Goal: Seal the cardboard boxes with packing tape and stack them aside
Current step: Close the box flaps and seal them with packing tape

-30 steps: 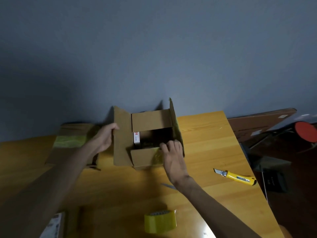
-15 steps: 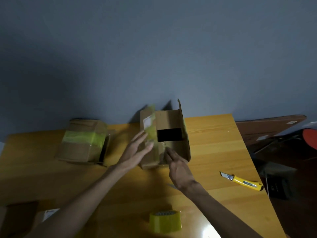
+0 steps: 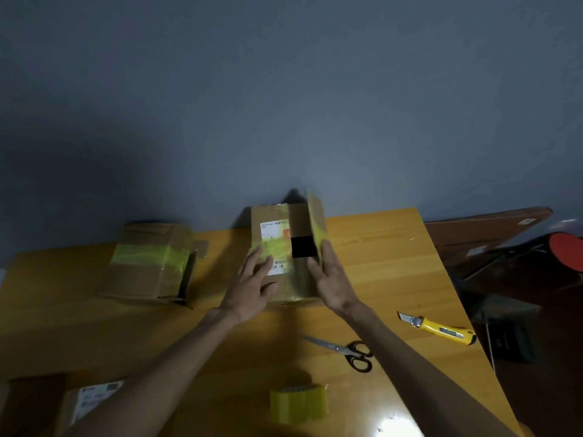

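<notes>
A small cardboard box (image 3: 277,234) with a white label stands at the middle of the wooden table (image 3: 378,266). Its left flap lies folded down over the top, while the right flap (image 3: 317,225) still stands up. My left hand (image 3: 252,283) presses flat on the left flap with straight fingers. My right hand (image 3: 331,279) rests open against the base of the right flap. A roll of yellowish packing tape (image 3: 298,403) sits near the table's front edge.
A taped cardboard box (image 3: 148,263) lies at the left. Scissors (image 3: 344,351) and a yellow utility knife (image 3: 438,329) lie to the right of my arms. Another box with a label (image 3: 85,402) sits at the front left corner. A brown board (image 3: 485,228) leans beyond the table's right edge.
My left hand has folded the left flap down onto the box top. My right hand has moved from the front flap to the right flap. The camera has shifted, so the scissors show.
</notes>
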